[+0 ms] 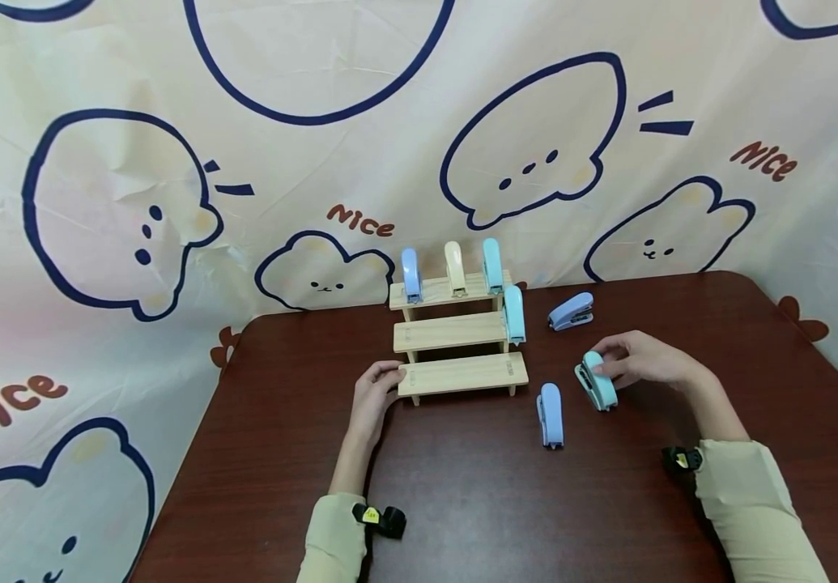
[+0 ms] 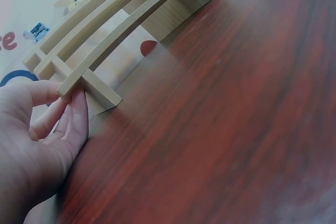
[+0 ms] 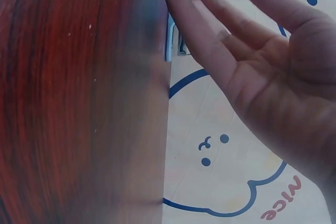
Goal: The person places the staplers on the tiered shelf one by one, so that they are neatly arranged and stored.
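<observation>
Left hand (image 1: 375, 394) pinches the left end of the bottom tier (image 1: 462, 375) of a three-tier pale wooden rack (image 1: 448, 332), thumb on top, fingers curled underneath. Right hand (image 1: 640, 359) holds a mint-teal plastic stapler (image 1: 597, 381) between thumb and fingers, grip narrow around its body. That stapler is right of the rack, tilted, over the dark reddish-brown wooden tabletop (image 1: 258, 486); can't tell if it touches the surface.

Rack load: top tier has three staplers in a row, left to right a periwinkle-blue stapler (image 1: 411, 275), a cream stapler (image 1: 455, 268) and a light teal stapler (image 1: 492, 265). Middle tier has one aqua stapler (image 1: 514, 314) at its right end.

Loose on the tabletop: a lavender-blue stapler (image 1: 572, 312) set diagonally, right of the rack and beyond the right hand; a second one, a pale blue stapler (image 1: 550, 414), lies front to back, just left of the held one and near the rack's front right corner.

Both sleeves pale green, a small black wrist camera (image 1: 380, 519) at the left cuff, another at the right. Behind the tabletop: cream cloth backdrop (image 1: 316, 170), navy cartoon outlines, brown "Nice" lettering.
</observation>
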{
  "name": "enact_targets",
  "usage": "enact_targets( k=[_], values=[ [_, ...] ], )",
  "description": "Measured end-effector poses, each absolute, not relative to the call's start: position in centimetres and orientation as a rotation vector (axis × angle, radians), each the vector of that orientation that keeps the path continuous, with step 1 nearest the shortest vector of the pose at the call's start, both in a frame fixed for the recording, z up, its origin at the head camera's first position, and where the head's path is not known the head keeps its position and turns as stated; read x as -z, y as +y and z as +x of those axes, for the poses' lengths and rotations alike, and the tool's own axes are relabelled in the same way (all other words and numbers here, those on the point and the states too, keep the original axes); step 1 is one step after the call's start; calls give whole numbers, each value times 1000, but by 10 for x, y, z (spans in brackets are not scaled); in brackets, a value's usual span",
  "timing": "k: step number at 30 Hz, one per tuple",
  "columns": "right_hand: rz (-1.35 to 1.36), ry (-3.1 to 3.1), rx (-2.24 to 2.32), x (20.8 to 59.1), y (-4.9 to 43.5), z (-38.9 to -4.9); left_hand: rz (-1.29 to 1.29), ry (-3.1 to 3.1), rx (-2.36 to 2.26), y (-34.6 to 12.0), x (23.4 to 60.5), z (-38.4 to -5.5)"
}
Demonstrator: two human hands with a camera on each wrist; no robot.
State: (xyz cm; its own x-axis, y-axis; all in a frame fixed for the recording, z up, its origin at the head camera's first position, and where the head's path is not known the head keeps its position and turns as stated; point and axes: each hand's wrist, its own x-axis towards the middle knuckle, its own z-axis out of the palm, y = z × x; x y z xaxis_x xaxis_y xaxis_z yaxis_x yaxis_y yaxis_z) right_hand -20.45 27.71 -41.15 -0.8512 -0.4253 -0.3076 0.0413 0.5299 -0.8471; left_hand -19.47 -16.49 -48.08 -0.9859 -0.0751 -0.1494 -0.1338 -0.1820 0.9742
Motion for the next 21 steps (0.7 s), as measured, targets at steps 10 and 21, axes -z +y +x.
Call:
enact_targets(
  k=[10, 21],
  values=[
    [-290, 2291, 1269, 412, 277, -207, -261, 1983, -2375, -164, 480, -196],
    [-338, 2364, 1235, 413, 277, -207, -261, 1972, -2388, -164, 482, -197]
  ],
)
